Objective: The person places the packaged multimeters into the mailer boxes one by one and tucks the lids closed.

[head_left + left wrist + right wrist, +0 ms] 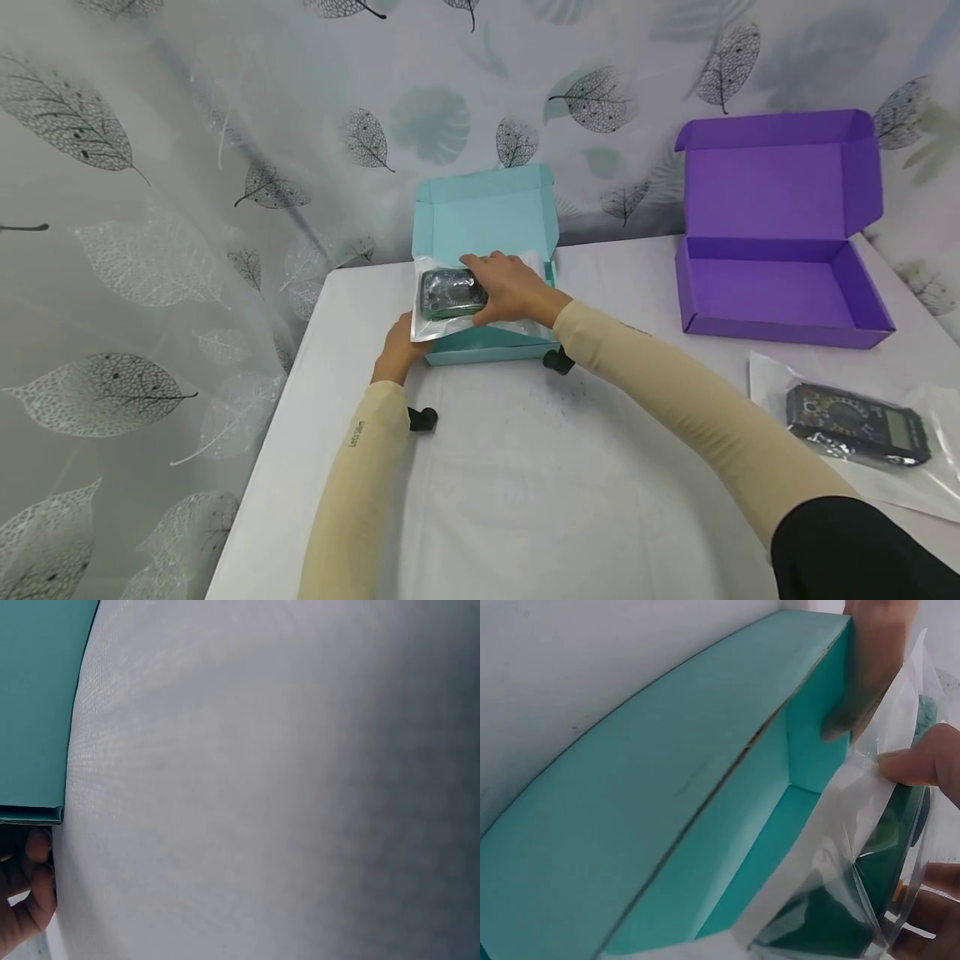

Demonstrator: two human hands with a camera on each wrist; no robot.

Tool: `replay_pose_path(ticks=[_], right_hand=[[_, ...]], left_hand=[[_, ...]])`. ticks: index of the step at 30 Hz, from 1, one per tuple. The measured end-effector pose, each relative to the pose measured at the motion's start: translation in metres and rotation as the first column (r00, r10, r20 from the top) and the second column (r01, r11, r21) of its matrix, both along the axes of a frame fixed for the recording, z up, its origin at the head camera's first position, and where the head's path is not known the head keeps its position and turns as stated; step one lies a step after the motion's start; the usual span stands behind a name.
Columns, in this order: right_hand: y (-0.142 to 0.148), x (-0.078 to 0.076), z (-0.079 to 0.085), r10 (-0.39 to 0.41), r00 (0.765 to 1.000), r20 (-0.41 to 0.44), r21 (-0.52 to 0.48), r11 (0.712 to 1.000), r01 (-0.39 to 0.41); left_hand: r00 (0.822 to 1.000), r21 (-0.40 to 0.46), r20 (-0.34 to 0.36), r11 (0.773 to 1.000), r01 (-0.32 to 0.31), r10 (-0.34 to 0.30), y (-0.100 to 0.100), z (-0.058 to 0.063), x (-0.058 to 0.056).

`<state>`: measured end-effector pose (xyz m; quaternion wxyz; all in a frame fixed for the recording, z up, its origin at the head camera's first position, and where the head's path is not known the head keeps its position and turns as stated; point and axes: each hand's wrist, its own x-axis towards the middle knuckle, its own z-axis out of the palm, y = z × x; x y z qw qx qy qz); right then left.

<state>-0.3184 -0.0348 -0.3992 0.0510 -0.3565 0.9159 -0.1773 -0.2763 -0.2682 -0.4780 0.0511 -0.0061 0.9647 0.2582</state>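
A multimeter [450,292] in a clear plastic bag, dark with a green edge, is in the grip of my right hand [510,287]. It is over the open teal box [480,357], and the bag overlaps the box's rim. In the right wrist view the thumb [911,761] presses the bag and the fingers curl under the multimeter. My left hand [397,346] holds the left wall of the teal box, its thumb [840,727] inside the wall. The left wrist view shows curled fingers [37,881] outside, beside the box's corner. Inside the box, the visible floor is bare.
An open purple box [780,325] stands at the right rear of the white-covered table [525,500]. In front of it lies another bagged multimeter [855,421]. A leaf-print curtain [450,83] hangs behind the table and along its left side.
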Motion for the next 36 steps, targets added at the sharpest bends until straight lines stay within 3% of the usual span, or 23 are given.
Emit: replay_pose_path(ticks=[7, 16, 24, 36], right_hand=[[0.005, -0.001, -0.007, -0.006, 0.998, 0.058, -0.008, 1.000, 0.006], [0.007, -0.002, -0.014, 0.013, 0.997, 0.078, -0.060, 0.998, -0.008], [0.007, 0.000, -0.015, 0.030, 0.997, 0.073, -0.054, 0.998, -0.026], [0.014, -0.002, -0.017, 0.010, 0.996, 0.091, -0.029, 1.000, -0.007]], left_hand=[[0.999, -0.067, -0.029, 0.997, 0.031, -0.033, 0.001, -0.003, -0.006], [0.999, -0.062, -0.020, 0.997, 0.033, -0.035, 0.000, -0.003, -0.006], [0.999, -0.077, -0.026, 0.997, 0.017, -0.019, 0.001, -0.005, -0.004], [0.998, -0.076, -0.030, 0.996, 0.045, -0.047, 0.002, 0.001, -0.004]])
